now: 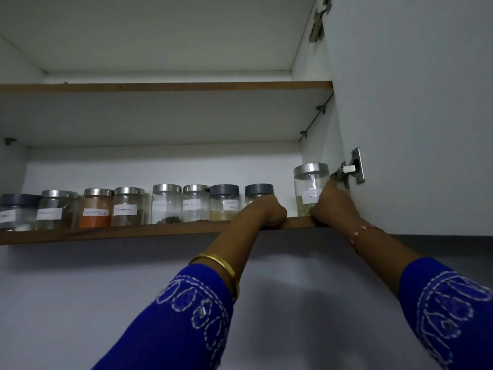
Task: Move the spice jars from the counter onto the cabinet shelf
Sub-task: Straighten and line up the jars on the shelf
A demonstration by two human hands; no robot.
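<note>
Two arms in blue embroidered sleeves reach up into an open wall cabinet. The right hand (pixel 330 206) has its fingers wrapped around a clear glass spice jar with a silver lid (pixel 309 192). The jar carries a white handwritten label and holds a pale greenish spice at its bottom. It stands upright at the far right end of the lower cabinet shelf (pixel 133 232), close to the cabinet's side wall. The left hand (pixel 269 210) grips a grey-lidded jar (pixel 258 192) just to the left, hiding most of its body. A row of seven more jars (pixel 128 206) runs leftward along the shelf, some with silver lids, some grey; one holds orange-red powder. The right wrist wears a thread bracelet (pixel 358 232), the left a gold bangle (pixel 221 263). A metal door hinge (pixel 350 169) sits just right of the held jar, on the open white cabinet door (pixel 426 116). An upper shelf (pixel 160 87) with a wooden edge lies above. The light is dim.
</note>
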